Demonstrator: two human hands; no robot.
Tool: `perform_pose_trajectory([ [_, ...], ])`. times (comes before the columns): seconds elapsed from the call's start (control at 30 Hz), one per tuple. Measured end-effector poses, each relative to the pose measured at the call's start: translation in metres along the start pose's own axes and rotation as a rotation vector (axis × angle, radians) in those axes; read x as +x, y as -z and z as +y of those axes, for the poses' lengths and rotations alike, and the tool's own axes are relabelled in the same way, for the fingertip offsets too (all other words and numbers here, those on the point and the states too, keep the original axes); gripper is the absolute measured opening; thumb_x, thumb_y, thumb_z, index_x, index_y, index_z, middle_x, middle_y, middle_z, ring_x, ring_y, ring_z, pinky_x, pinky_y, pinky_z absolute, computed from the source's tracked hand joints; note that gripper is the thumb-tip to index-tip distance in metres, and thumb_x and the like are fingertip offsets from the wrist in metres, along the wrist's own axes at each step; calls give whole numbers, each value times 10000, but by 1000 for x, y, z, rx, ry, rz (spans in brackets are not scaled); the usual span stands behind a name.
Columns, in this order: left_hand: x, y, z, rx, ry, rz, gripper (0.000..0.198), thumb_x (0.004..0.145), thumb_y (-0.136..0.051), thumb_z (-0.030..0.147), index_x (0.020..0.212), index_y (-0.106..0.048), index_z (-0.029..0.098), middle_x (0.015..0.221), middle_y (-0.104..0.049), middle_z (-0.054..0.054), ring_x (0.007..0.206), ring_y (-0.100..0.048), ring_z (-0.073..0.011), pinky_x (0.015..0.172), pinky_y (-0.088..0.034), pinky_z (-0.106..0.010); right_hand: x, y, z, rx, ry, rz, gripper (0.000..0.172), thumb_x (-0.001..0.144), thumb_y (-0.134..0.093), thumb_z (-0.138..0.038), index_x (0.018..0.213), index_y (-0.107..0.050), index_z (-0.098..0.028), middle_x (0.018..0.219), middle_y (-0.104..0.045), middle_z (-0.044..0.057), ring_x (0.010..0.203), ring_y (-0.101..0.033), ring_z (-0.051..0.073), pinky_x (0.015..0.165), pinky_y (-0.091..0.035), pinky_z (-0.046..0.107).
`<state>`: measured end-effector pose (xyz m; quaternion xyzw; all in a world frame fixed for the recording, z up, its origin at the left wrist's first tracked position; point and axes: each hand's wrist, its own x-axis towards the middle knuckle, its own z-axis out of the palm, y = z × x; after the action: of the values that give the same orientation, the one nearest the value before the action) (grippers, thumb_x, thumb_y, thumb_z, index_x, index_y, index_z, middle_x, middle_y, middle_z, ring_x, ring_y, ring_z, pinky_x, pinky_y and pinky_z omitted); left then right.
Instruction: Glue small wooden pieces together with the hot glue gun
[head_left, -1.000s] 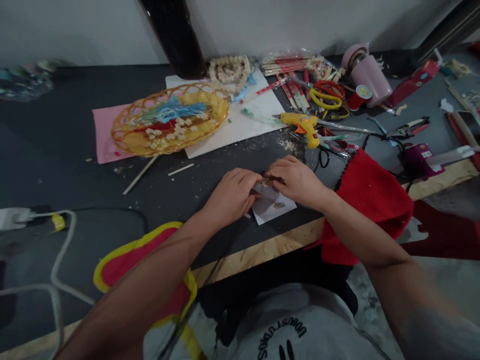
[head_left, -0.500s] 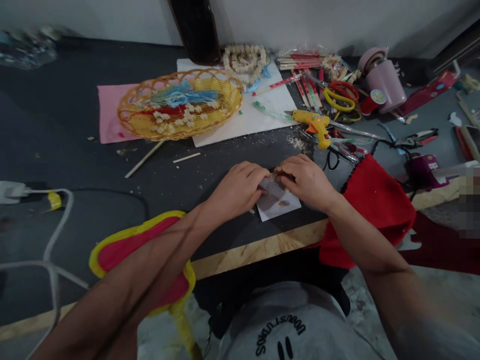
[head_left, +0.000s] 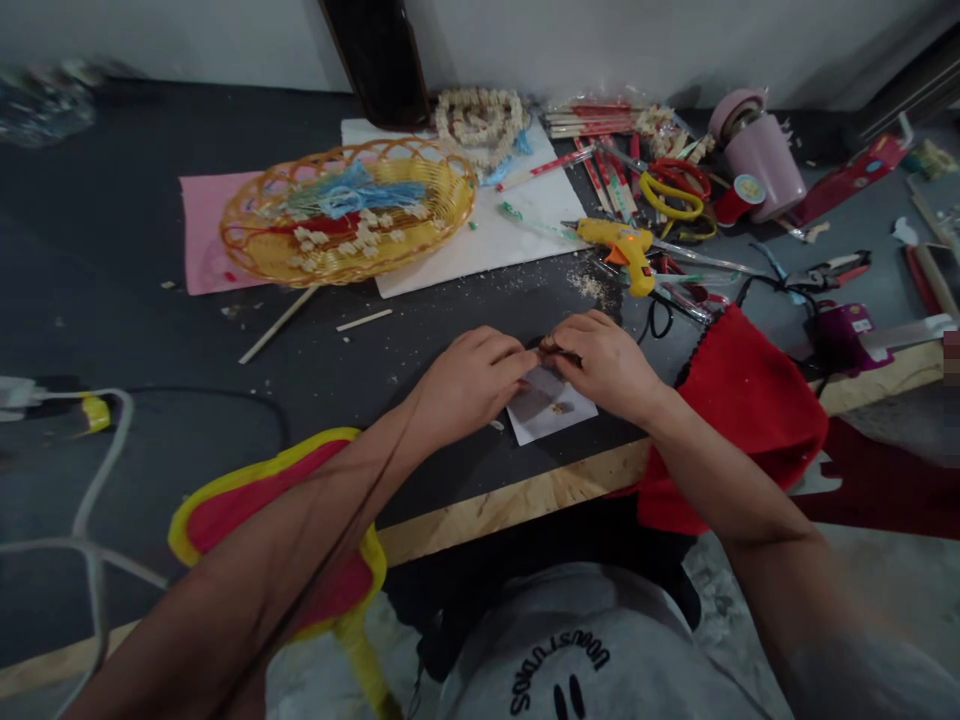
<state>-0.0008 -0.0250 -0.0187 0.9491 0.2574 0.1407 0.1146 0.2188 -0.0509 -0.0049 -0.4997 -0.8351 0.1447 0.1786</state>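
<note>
A small white paper square (head_left: 551, 415) lies near the table's front edge, with a tiny light-brown piece (head_left: 559, 408) on it. Over its back left side is my left hand (head_left: 480, 375), fingers bent and closed, fingertips at the back of the paper. My right hand (head_left: 600, 362) meets it from the right, thumb and fingers pinched together. The fingertips of both hands almost touch. Whatever lies between them is too small and too hidden to make out.
Behind are a yellow basket (head_left: 435, 235) with blue tassels, a yellow glue gun (head_left: 622, 245), yellow-handled scissors (head_left: 667, 197) and a pink bottle (head_left: 765, 165). Red cloth (head_left: 757, 400) lies right; a pink-and-yellow padded item (head_left: 262, 480) is under my left forearm.
The whole view has shifted slightly, moving the table items a little left. My fingers have come closer together and lower over the back of the paper.
</note>
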Motion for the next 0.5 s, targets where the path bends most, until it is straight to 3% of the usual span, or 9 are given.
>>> perform_pose_trajectory([
  [0.2, -3, -1, -3, 69, -66, -11, 309, 942, -413, 121, 1038, -703, 172, 1084, -680, -114, 1011, -595, -246, 878, -499, -400, -2, 6, 3, 59, -9, -9, 118, 900, -587, -160, 978, -670, -190, 1059, -733, 90, 999, -650, 242, 942, -471, 411],
  [0.37, -3, -2, -3, 63, -74, 1, 338, 961, -403, 152, 1135, -691, 182, 1100, -682, -114, 1003, -600, -240, 878, -498, -400, -15, 18, 11, 101, -120, 86, 217, 940, -461, -115, 955, -659, -202, 1049, -732, 88, 1021, -654, 232, 903, -503, 380],
  [0.5, -5, -5, -5, 88, -88, 4, 358, 968, -399, 164, 1194, -676, 176, 1093, -687, -111, 991, -601, -243, 875, -506, -399, -23, 14, 14, 106, -128, 37, 174, 929, -498, -123, 933, -656, -195, 1007, -728, 91, 964, -662, 225, 861, -522, 354],
])
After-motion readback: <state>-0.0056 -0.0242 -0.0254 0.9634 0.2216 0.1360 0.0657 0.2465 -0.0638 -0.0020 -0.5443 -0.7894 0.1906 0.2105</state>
